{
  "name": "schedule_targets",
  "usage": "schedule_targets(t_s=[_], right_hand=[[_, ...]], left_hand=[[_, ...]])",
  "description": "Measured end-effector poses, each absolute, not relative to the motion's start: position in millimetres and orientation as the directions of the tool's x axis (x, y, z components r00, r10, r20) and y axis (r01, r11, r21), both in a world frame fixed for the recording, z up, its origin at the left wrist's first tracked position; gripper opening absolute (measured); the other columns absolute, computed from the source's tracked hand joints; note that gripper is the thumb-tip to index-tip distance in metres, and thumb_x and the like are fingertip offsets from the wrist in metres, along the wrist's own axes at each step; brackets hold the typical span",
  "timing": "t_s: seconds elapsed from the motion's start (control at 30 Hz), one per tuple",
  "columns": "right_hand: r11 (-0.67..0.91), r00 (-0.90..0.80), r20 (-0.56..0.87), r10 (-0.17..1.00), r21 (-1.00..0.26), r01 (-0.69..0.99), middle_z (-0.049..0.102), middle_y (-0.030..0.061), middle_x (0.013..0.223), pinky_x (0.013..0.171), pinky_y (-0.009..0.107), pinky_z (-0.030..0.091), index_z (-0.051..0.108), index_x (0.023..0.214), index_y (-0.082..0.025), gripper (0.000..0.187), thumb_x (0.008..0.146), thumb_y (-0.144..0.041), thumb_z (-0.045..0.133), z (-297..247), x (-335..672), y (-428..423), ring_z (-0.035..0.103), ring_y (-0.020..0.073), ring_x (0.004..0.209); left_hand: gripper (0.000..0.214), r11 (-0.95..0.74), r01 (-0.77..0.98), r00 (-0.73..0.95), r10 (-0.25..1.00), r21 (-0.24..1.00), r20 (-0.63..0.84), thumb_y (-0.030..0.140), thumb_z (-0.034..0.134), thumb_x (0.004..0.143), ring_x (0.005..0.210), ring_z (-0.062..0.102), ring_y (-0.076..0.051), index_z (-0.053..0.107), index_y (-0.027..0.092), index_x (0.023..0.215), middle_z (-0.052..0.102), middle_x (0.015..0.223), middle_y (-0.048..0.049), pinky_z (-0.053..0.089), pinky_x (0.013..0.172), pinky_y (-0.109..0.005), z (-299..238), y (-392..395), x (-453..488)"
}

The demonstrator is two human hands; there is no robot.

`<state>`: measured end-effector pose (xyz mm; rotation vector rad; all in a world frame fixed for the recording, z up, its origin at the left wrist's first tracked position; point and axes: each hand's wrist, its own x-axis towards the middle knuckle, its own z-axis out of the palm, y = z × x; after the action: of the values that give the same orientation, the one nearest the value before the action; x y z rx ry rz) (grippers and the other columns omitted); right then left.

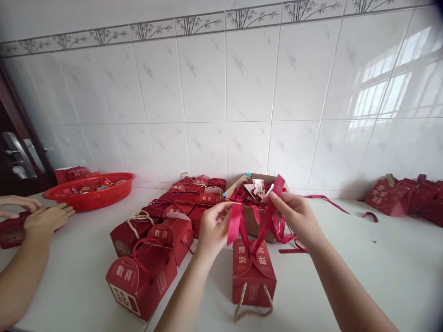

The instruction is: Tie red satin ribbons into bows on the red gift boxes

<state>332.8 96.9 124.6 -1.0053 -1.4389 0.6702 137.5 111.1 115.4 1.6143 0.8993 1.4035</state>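
Note:
A small red gift box (254, 273) with gold characters and a rope handle stands on the white counter in front of me. A red ribbon (236, 224) rises from its top flaps in two strands. My left hand (214, 227) pinches the left strand. My right hand (294, 213) pinches the right strand, whose end sticks up past the fingers. Both hands hover just above the box.
Several finished red gift boxes (162, 240) crowd the counter on the left. A cardboard box (254, 216) of ribbons sits behind my hands. A red basin (90, 190) and another person's hands (41, 214) on a flat red box are far left. More red boxes (404, 196) lie far right.

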Motion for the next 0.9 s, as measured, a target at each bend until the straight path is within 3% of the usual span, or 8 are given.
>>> schedule_targets(t_s=[0.2, 0.3, 0.4, 0.6, 0.77, 0.9], right_hand=[[0.512, 0.064, 0.548, 0.834, -0.812, 0.28, 0.05, -0.0015, 0.055, 0.047, 0.025, 0.032, 0.062, 0.065, -0.017, 0.039, 0.083, -0.051, 0.061, 125.8, 328.6, 96.1, 0.042, 0.0104, 0.051], [0.536, 0.061, 0.557, 0.828, -0.819, 0.203, 0.065, 0.0024, 0.072, 0.06, 0.026, 0.045, 0.071, 0.083, -0.018, 0.031, 0.084, -0.048, 0.062, 127.4, 328.9, 94.2, 0.058, 0.0151, 0.068], [0.529, 0.008, 0.535, 0.845, -0.837, 0.14, 0.071, 0.0044, 0.086, 0.074, 0.028, 0.05, 0.073, 0.098, -0.021, 0.031, 0.086, -0.047, 0.06, 128.9, 329.6, 92.6, 0.064, 0.0187, 0.085], [0.553, 0.021, 0.553, 0.833, -0.833, 0.023, 0.071, 0.0024, 0.084, 0.074, 0.028, 0.052, 0.073, 0.098, -0.023, 0.025, 0.086, -0.042, 0.063, 128.8, 329.3, 93.5, 0.064, 0.0165, 0.08], [0.586, 0.002, 0.586, 0.81, -0.81, 0.035, 0.07, 0.0024, 0.087, 0.077, 0.028, 0.05, 0.073, 0.099, -0.025, 0.027, 0.091, -0.042, 0.054, 129.4, 328.6, 92.4, 0.063, 0.0166, 0.084], [0.58, -0.038, 0.579, 0.814, -0.815, 0.003, 0.069, 0.003, 0.093, 0.08, 0.028, 0.048, 0.072, 0.095, -0.024, 0.024, 0.091, -0.041, 0.056, 130.6, 328.9, 89.9, 0.062, 0.0173, 0.089]], left_hand=[[0.024, -0.473, 0.004, 0.094, 0.877, 0.881, 0.471, 0.039, 0.063, 0.08, 0.041, 0.036, -0.007, 0.066, 0.017, 0.07, 0.044, 0.048, 0.0065, 0.029, 0.041, -0.02, 126.5, 114.4, 139.8], [0.026, -0.491, -0.009, 0.076, 0.868, 0.871, 0.49, 0.041, 0.064, 0.08, 0.041, 0.035, -0.006, 0.066, 0.017, 0.071, 0.043, 0.048, 0.0067, 0.028, 0.04, -0.019, 131.4, 114.9, 143.4], [0.027, -0.51, -0.021, 0.052, 0.858, 0.86, 0.51, 0.041, 0.064, 0.081, 0.041, 0.035, -0.006, 0.065, 0.017, 0.069, 0.043, 0.048, 0.0065, 0.028, 0.039, -0.018, 134.3, 114.3, 147.5], [0.025, -0.533, -0.063, -0.021, 0.846, 0.844, 0.533, 0.042, 0.066, 0.079, 0.042, 0.038, -0.006, 0.069, 0.017, 0.081, 0.048, 0.052, 0.0056, 0.031, 0.038, -0.018, 129.6, 112.8, 151.4], [0.024, -0.545, -0.106, -0.074, 0.838, 0.832, 0.54, 0.041, 0.069, 0.077, 0.049, 0.044, -0.008, 0.07, 0.017, 0.08, 0.05, 0.055, 0.0043, 0.037, 0.044, -0.018, 124.6, 113.7, 154.1], [0.02, -0.542, -0.138, -0.053, 0.84, 0.829, 0.54, 0.037, 0.07, 0.078, 0.062, 0.054, -0.011, 0.072, 0.018, 0.085, 0.056, 0.061, 0.002, 0.045, 0.058, -0.02, 124.2, 114.8, 156.2]])
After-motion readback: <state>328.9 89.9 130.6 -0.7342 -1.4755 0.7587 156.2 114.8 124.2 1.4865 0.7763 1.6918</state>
